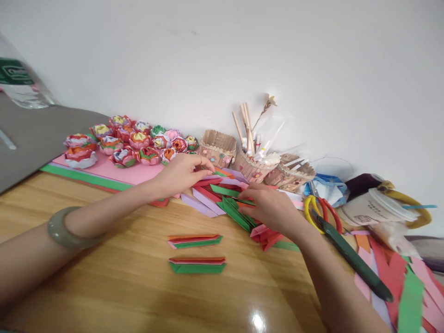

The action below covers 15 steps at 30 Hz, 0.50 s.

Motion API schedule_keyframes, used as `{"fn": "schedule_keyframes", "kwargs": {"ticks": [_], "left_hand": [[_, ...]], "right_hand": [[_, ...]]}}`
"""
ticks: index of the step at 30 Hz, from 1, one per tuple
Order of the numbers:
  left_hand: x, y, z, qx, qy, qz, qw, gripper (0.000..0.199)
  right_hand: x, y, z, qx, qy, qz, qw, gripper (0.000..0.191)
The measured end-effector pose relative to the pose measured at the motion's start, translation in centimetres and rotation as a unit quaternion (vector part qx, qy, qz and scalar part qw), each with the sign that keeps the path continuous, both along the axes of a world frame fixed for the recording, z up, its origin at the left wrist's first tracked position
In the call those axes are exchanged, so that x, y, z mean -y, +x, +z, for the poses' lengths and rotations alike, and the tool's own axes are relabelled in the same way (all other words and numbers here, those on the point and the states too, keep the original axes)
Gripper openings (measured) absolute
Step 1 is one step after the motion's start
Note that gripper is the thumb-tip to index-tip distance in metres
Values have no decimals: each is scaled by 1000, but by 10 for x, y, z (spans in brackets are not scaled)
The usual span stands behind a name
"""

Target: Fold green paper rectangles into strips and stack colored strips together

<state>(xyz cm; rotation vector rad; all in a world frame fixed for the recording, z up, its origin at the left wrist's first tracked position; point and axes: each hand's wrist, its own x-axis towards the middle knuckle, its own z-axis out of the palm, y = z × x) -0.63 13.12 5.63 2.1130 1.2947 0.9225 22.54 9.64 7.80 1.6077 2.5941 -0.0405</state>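
Observation:
A loose pile of folded paper strips [199, 203] in purple, green, red, pink and orange lies in the middle of the table. My left hand [182, 173] reaches over the pile's far left side, thumb and fingers close together at the strips; what lies between them is hidden. On the pile's right side, my right hand [272, 206] has its thumb and fingers around a green folded paper strip [244, 200]. Nearer me lie two layered stacks of folded strips, an upper stack [195, 241] and a lower stack [197, 265], each orange, pink and green.
Several paper flowers [139, 140] stand on pink sheets [104, 169] at the back left. Decorated baskets [218, 148] line the wall. To the right are scissors [324, 208], a dark green cutter [354, 256], a lidded tub [374, 206] and paper offcuts [411, 296].

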Motion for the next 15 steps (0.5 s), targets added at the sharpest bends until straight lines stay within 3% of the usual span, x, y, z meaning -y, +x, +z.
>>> {"fn": "schedule_keyframes", "kwargs": {"ticks": [5,9,11,13,15], "left_hand": [[0,1,2,11,-9,3,1000,19],[5,3,6,35,-36,0,999,17],[10,5,9,54,-62,-10,997,18],[15,8,13,75,-94,-31,992,22],[19,11,16,91,-124,-60,986,27]], "right_hand": [[-2,0,-1,-23,29,-7,999,14],[-2,11,18,-117,51,-9,992,15],[1,14,30,-275,44,0,960,14],[6,13,36,-438,0,-5,899,15],[10,8,36,-538,-47,-15,841,18]]}}
